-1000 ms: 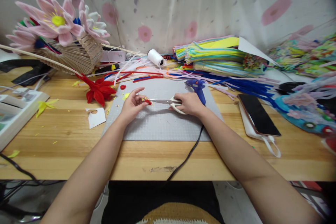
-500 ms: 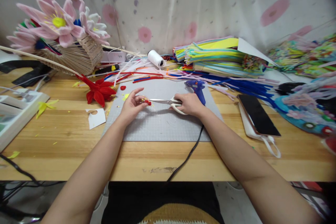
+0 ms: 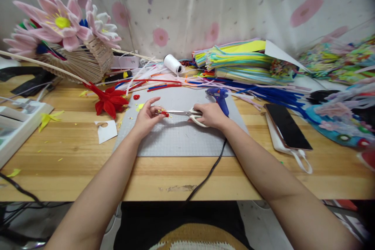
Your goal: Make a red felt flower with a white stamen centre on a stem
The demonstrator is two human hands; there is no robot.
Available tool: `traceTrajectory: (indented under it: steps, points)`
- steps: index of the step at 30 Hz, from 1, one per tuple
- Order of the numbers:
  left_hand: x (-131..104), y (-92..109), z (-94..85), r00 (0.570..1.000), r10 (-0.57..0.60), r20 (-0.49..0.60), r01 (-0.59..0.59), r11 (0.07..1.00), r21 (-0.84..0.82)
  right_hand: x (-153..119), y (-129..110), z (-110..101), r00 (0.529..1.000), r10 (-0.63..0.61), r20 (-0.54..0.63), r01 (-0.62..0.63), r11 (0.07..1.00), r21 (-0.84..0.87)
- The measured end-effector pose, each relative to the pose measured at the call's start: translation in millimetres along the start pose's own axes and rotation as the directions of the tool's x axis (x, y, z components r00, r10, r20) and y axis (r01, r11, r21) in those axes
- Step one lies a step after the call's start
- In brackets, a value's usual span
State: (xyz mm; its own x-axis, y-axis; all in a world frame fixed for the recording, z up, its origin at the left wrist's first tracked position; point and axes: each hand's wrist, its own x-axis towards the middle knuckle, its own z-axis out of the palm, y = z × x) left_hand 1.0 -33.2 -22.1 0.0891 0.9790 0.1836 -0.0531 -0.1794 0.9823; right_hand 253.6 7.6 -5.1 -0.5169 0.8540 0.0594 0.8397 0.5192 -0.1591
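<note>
In the head view, the left hand [image 3: 146,120] pinched a small red piece [image 3: 165,114] between thumb and fingers, over the grey mat [image 3: 181,142]. The right hand's [image 3: 212,115] fingers were wrapped around the scissors [image 3: 188,113], whose tips pointed at the piece; whether they touched it could not be told. Doing this well seemed to call for a firm pinch, fingertips clear of the blades, and short, shallow snips near the tips.

Glue gun [image 3: 222,103] on mat [image 3: 181,142], right of scissors [image 3: 186,113]; phone [image 3: 288,127] right of mat, flower [image 3: 110,102] left, spool [image 3: 172,63] behind.
</note>
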Motion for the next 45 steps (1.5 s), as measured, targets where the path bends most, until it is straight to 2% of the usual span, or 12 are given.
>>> traceTrajectory:
  steps: [11,23,34,45]
  points:
    - [0.3,1.9,0.7,0.998,-0.052,-0.029,0.051,0.998,-0.022,0.8,-1.2,-0.8,1.0,0.014,0.013,-0.014,1.0,-0.025]
    - [0.7,-0.9,0.3,0.999,-0.037,-0.037,0.034,0.997,-0.07,1.4,1.2,1.1,1.0,0.007,-0.003,-0.008,1.0,-0.031]
    - [0.5,-0.7,-0.2,1.0,-0.001,-0.017,0.0,1.0,-0.022,1.4,1.5,0.2,1.0,-0.013,-0.016,0.012,0.999,-0.039]
    - [0.8,-0.4,-0.1,0.999,-0.021,-0.036,0.02,0.999,-0.037,1.5,3.1,1.8,1.0,0.006,-0.009,-0.007,0.999,-0.037]
